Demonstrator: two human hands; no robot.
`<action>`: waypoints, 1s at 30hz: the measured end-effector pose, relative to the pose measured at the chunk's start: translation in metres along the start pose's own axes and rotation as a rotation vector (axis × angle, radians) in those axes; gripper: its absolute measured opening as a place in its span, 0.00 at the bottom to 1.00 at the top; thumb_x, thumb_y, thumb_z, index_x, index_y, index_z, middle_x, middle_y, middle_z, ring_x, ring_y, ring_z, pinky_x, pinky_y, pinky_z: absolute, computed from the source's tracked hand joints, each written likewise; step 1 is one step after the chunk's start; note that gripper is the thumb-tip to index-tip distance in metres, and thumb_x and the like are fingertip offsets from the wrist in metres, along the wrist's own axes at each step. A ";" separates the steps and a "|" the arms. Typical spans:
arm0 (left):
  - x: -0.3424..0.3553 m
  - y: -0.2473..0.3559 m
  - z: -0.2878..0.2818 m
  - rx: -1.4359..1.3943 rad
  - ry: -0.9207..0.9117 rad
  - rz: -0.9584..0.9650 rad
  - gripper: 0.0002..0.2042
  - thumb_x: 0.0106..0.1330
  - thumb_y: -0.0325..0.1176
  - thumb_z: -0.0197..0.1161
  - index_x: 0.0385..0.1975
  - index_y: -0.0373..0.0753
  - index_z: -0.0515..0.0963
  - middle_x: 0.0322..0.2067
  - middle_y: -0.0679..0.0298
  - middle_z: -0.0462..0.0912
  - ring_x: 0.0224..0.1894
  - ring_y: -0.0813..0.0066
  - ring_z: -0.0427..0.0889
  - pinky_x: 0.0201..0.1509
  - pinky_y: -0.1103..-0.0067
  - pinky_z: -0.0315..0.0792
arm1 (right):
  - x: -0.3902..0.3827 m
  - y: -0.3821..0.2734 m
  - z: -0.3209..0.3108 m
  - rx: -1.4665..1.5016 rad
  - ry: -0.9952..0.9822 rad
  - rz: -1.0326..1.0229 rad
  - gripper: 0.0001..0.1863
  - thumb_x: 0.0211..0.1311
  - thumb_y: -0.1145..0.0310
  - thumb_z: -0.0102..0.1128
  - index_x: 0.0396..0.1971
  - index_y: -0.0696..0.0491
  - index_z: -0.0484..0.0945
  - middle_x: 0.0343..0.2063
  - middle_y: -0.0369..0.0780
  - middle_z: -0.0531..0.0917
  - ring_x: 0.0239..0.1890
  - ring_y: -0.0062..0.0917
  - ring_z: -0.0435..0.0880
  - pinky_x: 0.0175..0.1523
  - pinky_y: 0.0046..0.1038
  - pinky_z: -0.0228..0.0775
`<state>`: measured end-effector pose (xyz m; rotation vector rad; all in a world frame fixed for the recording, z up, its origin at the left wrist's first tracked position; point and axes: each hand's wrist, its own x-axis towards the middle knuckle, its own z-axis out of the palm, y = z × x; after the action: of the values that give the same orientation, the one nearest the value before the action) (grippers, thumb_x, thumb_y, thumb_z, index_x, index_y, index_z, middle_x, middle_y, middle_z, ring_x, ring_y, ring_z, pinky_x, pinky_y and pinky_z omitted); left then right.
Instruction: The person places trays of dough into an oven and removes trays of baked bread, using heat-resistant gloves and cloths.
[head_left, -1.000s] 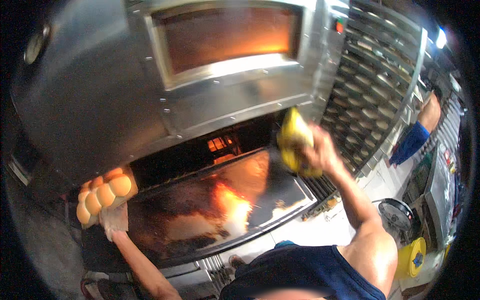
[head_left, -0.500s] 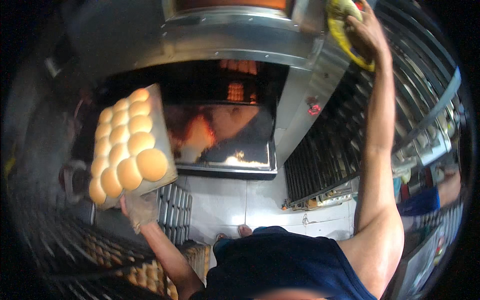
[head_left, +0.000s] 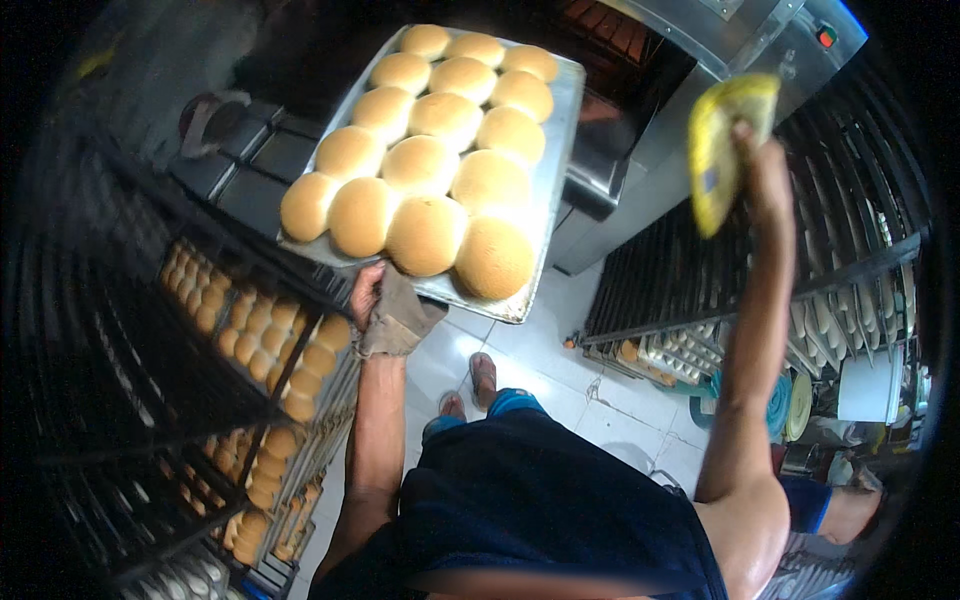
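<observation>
My left hand [head_left: 385,300], wrapped in a worn brown cloth pad [head_left: 400,325], grips the near edge of a metal tray [head_left: 555,160] loaded with several golden round buns [head_left: 428,235]. The tray is raised in front of me, just below the dark oven opening [head_left: 610,35]. In my right hand [head_left: 760,165], out to the right of the tray, is a flat yellow-edged pad [head_left: 715,130], held by its middle with the fingers partly hidden.
A dark rack [head_left: 150,400] with trays of baked buns [head_left: 260,340] stands at the left. Another rack [head_left: 840,180] with trays is at the right, near stacked containers [head_left: 865,385]. The tiled floor [head_left: 560,380] lies below; another person's leg [head_left: 840,510] shows at lower right.
The bun tray in my left hand has moved from the oven's front rightward and toward me. My right hand went up with the pad, then came down. My view has turned toward the racks.
</observation>
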<state>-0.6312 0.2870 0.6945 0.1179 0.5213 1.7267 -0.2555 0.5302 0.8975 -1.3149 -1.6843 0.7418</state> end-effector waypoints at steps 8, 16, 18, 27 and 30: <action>-0.162 -0.047 -0.025 -0.118 0.039 0.068 0.22 0.55 0.34 0.53 0.50 0.31 0.71 0.49 0.54 0.76 0.52 0.61 0.74 0.62 0.67 0.64 | -0.249 0.065 0.099 1.062 -0.449 0.724 0.21 0.62 0.57 0.55 0.50 0.55 0.70 0.44 0.43 0.79 0.47 0.35 0.78 0.60 0.39 0.63; -0.326 -0.107 -0.158 -0.012 0.271 0.218 0.23 0.55 0.32 0.52 0.52 0.31 0.70 0.51 0.54 0.75 0.53 0.62 0.75 0.61 0.69 0.65 | -0.388 0.110 0.103 1.344 -0.639 0.770 0.19 0.58 0.65 0.59 0.48 0.56 0.72 0.42 0.42 0.81 0.44 0.31 0.81 0.53 0.36 0.72; -0.376 -0.126 -0.168 -0.003 0.382 0.281 0.22 0.56 0.31 0.51 0.52 0.30 0.69 0.50 0.54 0.76 0.54 0.62 0.74 0.60 0.69 0.66 | -0.423 0.122 0.100 1.304 -0.720 0.799 0.20 0.56 0.65 0.60 0.48 0.56 0.71 0.42 0.42 0.81 0.43 0.31 0.81 0.54 0.36 0.72; -0.554 -0.171 -0.193 -0.257 0.091 0.116 0.16 0.60 0.29 0.51 0.45 0.26 0.73 0.39 0.54 0.81 0.39 0.66 0.82 0.49 0.72 0.75 | -0.595 0.123 0.053 1.053 -0.949 0.835 0.26 0.57 0.61 0.59 0.55 0.53 0.68 0.49 0.40 0.76 0.53 0.33 0.74 0.59 0.39 0.65; -0.641 -0.185 -0.241 -0.194 0.185 0.230 0.15 0.60 0.28 0.51 0.42 0.26 0.74 0.36 0.54 0.81 0.36 0.68 0.82 0.45 0.73 0.76 | -0.662 0.128 0.070 0.922 -1.048 0.826 0.25 0.60 0.62 0.56 0.56 0.54 0.67 0.51 0.40 0.75 0.55 0.33 0.72 0.63 0.38 0.61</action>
<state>-0.4025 -0.3652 0.5349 -0.1264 0.4862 2.0163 -0.2037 -0.0680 0.5835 -0.8843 -1.0358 2.6413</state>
